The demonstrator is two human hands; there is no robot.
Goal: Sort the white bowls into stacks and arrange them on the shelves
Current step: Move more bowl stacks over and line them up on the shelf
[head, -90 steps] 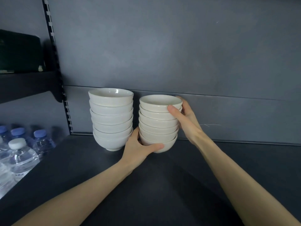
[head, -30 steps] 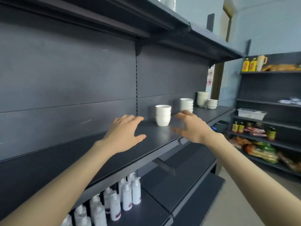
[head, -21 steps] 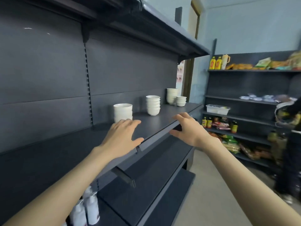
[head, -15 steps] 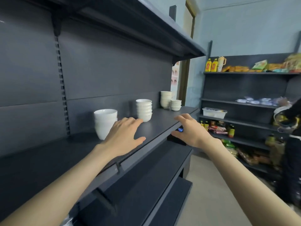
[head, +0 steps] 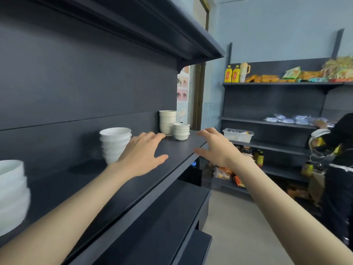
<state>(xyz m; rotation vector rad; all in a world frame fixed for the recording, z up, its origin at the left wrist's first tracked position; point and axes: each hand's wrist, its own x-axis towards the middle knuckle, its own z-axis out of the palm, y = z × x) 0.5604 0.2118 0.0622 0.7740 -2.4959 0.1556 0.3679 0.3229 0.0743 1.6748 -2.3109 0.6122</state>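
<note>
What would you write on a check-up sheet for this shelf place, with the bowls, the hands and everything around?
Surface: dark shelf, flat, bare between the stacks.
Job's things: four stacks of white bowls stand on it. The near stack is at the left edge and blurred. The second stack is partly behind the left hand. The tall stack and short stack stand side by side at the far end.
Clutter: nothing seen on this shelf.
Hands: left hand open over the shelf, holding nothing; right hand open near the shelf's front edge, holding nothing.
Cables: nothing seen.
Surroundings: another shelf unit with yellow bottles, a clear bin and packets; a person in dark clothes at the right.
</note>
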